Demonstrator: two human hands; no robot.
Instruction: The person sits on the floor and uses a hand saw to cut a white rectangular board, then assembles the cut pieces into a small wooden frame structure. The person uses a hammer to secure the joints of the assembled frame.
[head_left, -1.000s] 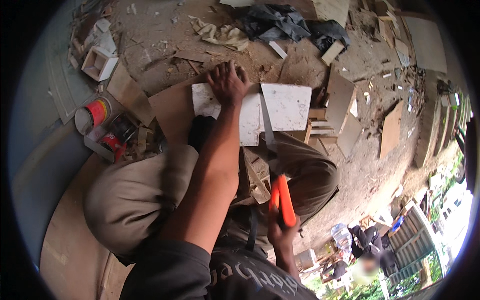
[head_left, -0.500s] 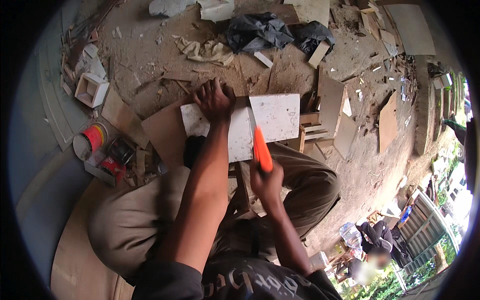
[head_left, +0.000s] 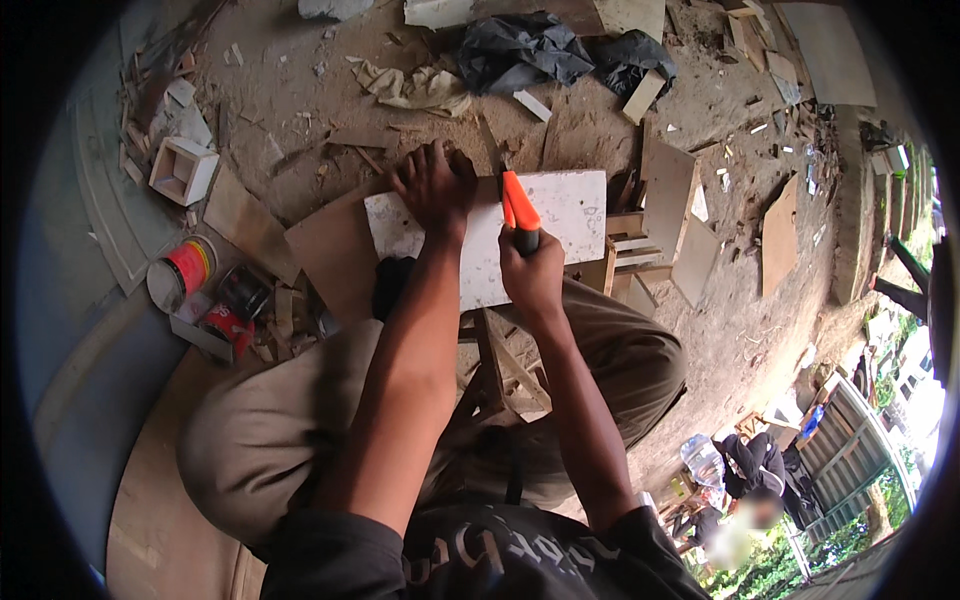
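Observation:
A white, stained wooden board (head_left: 572, 215) lies across a wooden support in front of my knees. My left hand (head_left: 437, 190) bears down on its left part, fingers bent over the far edge. In my right hand (head_left: 533, 268) is a handsaw (head_left: 520, 203), gripped by its orange and black handle. The handle is over the board, and the blade points away from me past the far edge. Between the saw and my left hand is a short stretch of board. Whether the blade's teeth sit in a cut cannot be seen.
A brown panel (head_left: 325, 250) sticks out left of the board. Tins (head_left: 180, 272) and a small box frame (head_left: 183, 172) stand farther left. Black plastic (head_left: 522, 52) and a cloth (head_left: 412, 86) lie beyond. Wood offcuts (head_left: 665, 200) lean at right. A person (head_left: 755, 470) sits at lower right.
My right hand has pushed the saw forward, away from me; its blade now reaches past the board's far edge. My left hand keeps its place on the board.

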